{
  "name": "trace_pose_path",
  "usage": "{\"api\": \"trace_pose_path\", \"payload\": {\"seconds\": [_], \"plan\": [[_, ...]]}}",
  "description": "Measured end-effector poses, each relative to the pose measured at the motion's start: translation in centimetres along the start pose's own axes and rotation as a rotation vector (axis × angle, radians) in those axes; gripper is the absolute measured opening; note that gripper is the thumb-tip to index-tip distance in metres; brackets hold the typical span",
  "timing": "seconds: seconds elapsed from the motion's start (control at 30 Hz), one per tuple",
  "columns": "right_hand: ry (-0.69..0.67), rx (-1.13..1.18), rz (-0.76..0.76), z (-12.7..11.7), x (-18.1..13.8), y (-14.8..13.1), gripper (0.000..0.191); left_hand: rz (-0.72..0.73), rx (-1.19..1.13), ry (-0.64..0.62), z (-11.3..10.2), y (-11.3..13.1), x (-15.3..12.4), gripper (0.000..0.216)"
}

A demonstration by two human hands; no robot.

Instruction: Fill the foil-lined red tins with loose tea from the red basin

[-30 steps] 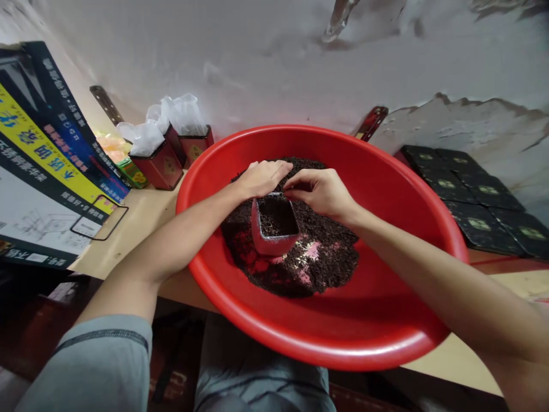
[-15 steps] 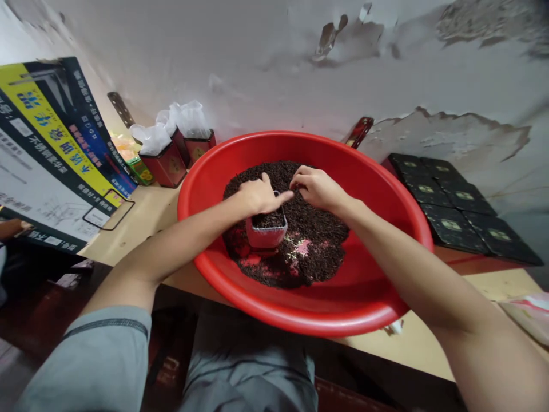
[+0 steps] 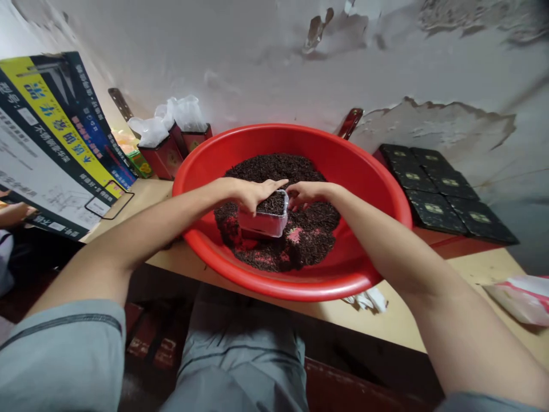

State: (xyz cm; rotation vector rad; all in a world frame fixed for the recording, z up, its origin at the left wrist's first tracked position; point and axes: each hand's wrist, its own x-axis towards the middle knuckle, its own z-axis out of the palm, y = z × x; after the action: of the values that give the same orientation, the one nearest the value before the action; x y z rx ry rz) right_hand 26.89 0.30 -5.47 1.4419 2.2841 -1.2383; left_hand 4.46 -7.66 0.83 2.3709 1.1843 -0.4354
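Observation:
A clear plastic box (image 3: 263, 222) filled with dark loose bits like tea leaves sits tilted inside a wide red basin (image 3: 295, 289). My left hand (image 3: 253, 193) grips the box at its left and far sides, fingers stretched along the far rim. Close to the box's right corner is my right hand (image 3: 311, 193), fingers loosely bent and apart; whether they touch the wall I cannot tell. More of the dark leaf-like bits (image 3: 317, 243) lie over the basin's bottom, with the red showing through in front of the box.
Black-lidded tins (image 3: 437, 209) stand in rows at the right. Red tins (image 3: 160, 157) with white plastic bags in them stand behind left, beside a large printed carton (image 3: 55, 143). A plastic packet (image 3: 521, 297) and crumpled white tissue (image 3: 369, 300) lie on the wooden table (image 3: 407, 326).
My left hand has shifted to the box's left side and the box has turned and tilted. My right hand has moved lower, its pinched fingers loosening beside the box. The view has shifted slightly.

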Motion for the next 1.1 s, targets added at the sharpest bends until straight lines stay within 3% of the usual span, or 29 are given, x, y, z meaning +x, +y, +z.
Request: {"api": "trace_pose_path", "payload": {"seconds": [0.07, 0.17, 0.23, 0.27, 0.37, 0.43, 0.53, 0.63, 0.73, 0.87, 0.97, 1.1], "plan": [[-0.162, 0.208, -0.003, 0.9, -0.1, 0.0, 0.045, -0.023, -0.036, 0.038, 0.2, -1.7, -0.4, 0.158], [-0.332, 0.37, -0.026, 2.6, 0.2, 0.0, 0.04, -0.276, -0.307, 0.21, 1.3, -4.0, -0.8, 0.125], [-0.342, 0.449, -0.011, 3.9, 0.5, -0.1, 0.034, -0.466, -0.541, 0.232, 2.5, -4.7, -0.9, 0.106], [-0.314, 0.486, 0.006, 4.6, 0.5, -0.1, 0.032, -0.513, -0.65, 0.179, 3.1, -4.8, -0.8, 0.106], [-0.152, 0.617, 0.048, 6.8, 0.3, -0.3, 0.026, -0.451, -0.89, -0.064, 4.8, -4.7, 0.0, 0.114], [-0.033, 0.688, 0.059, 8.0, -0.1, -0.5, 0.018, -0.409, -0.985, -0.09, 5.4, -4.5, 0.5, 0.111], [0.1, 0.739, 0.052, 8.8, -1.0, -0.9, 0.008, -0.468, -1.089, 0.056, 5.1, -4.3, 0.4, 0.096], [0.217, 0.789, 0.035, 8.1, -2.3, -1.8, 0.011, -0.455, -1.139, 0.192, 4.0, -4.3, -0.6, 0.071], [0.386, 0.844, 0.006, 6.2, -4.1, -3.1, 0.028, -0.363, -1.001, 0.367, 2.4, -4.4, -1.7, 0.035], [0.689, 0.764, -0.1, 2.9, -6.2, -4.8, 0.049, -0.308, -0.705, 0.621, -0.5, -4.0, -2.7, 0.061], [0.838, 0.635, -0.234, 0.7, -7.1, -4.8, 0.043, -0.257, -0.559, 0.72, -2.6, -3.3, -4.0, 0.055], [1.084, 0.533, -0.424, -1.1, -9.0, -2.4, 0.038, -0.214, -0.595, 0.892, -3.8, -3.8, -6.6, 0.058]]}}
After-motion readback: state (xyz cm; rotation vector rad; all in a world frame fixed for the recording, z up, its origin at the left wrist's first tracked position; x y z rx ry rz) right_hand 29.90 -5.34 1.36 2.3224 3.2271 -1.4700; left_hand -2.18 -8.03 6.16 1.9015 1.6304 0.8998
